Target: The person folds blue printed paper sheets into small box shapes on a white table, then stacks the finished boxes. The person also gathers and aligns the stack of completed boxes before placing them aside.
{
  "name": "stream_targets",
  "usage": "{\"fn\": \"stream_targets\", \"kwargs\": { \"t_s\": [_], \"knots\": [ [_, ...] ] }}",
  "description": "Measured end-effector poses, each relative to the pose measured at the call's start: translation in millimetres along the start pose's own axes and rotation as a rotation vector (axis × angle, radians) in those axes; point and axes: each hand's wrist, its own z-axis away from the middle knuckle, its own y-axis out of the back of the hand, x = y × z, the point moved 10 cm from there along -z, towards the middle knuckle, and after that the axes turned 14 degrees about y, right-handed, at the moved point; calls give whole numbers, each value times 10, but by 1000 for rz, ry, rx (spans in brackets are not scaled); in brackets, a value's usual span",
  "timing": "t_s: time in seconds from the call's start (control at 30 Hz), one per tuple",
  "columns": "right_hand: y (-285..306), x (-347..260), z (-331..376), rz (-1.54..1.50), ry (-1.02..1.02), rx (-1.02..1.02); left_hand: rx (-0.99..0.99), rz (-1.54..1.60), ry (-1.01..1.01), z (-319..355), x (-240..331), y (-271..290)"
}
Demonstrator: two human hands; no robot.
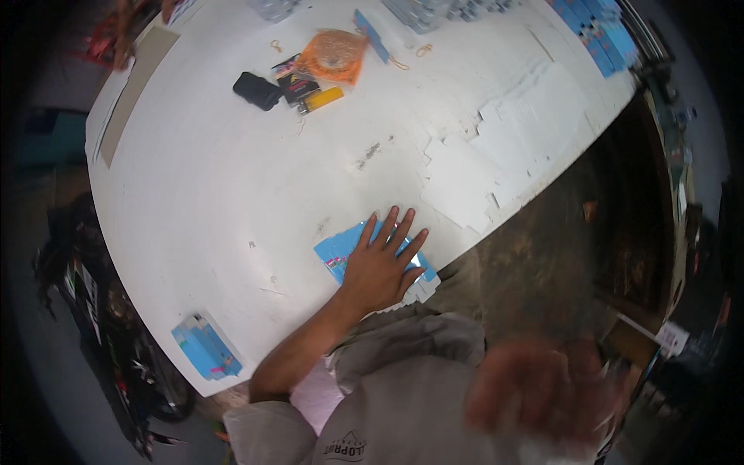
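My left hand (382, 267) lies palm down with its fingers spread, pressing on a small fanned stack of flat blue cardboard boxes (333, 249) at the table's near edge. White flaps of these flattened boxes stick out beside my thumb. My right hand (535, 387) is off the table at the lower right, in front of my grey shirt. Motion smears it, so its fingers and anything in them cannot be made out. Toward the near left corner sits another group of blue boxes (203, 347).
White flat cardboard pieces (496, 155) spread along the table's right side. Farther back lie an orange packet (333, 56), a black case (256, 91), a yellow lighter (321, 100) and rubber bands. More blue boxes (601, 35) stand at the far right. Another person's hand (122, 53) shows far left.
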Motion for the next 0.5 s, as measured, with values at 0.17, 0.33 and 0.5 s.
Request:
{"fn": "stream_targets", "kwargs": {
  "t_s": [0.17,0.33,0.5],
  "knots": [
    [240,-1235,304,265,395,28,-23,-29,-25,-29,25,-100],
    [217,-773,868,598,328,-187,47,6,-36,-12,-32,30],
    [-945,1110,1351,14,-199,-802,71,53,-56,64,-81,-5]
  ]
}}
